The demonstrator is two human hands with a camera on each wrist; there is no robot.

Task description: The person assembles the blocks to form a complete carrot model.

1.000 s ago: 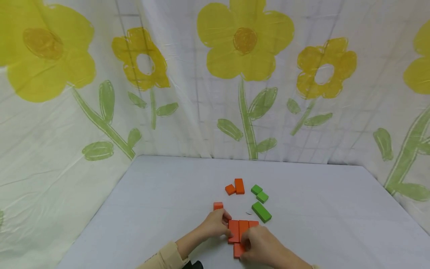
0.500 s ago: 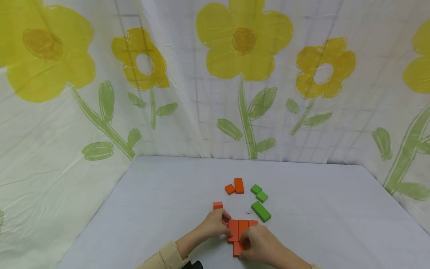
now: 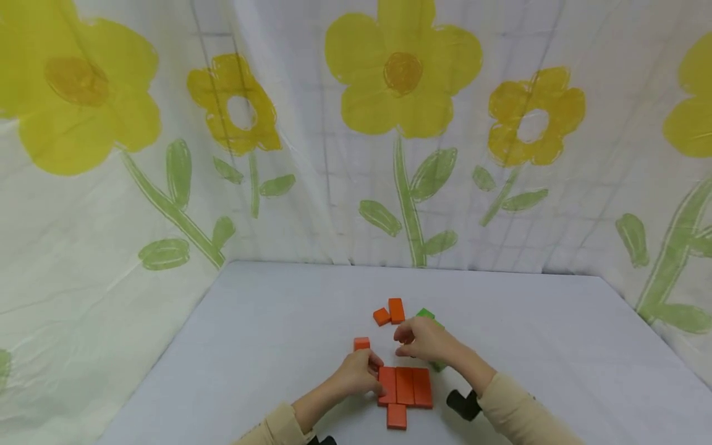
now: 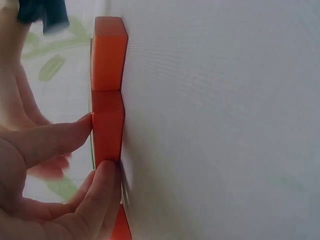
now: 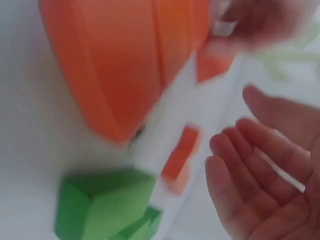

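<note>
Pinches a red block (image 3: 388, 380) at lower centre with left hand (image 3: 356, 374); may knock a green block (image 5: 119, 206) if sweeping low with loosely spread, empty right hand (image 3: 427, 340).

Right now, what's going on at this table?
A person's left hand holds the leftmost block in a row of red blocks laid side by side; a smaller red block sits at the row's near side. The right hand, empty, partly hides the green blocks from the head camera.
</note>
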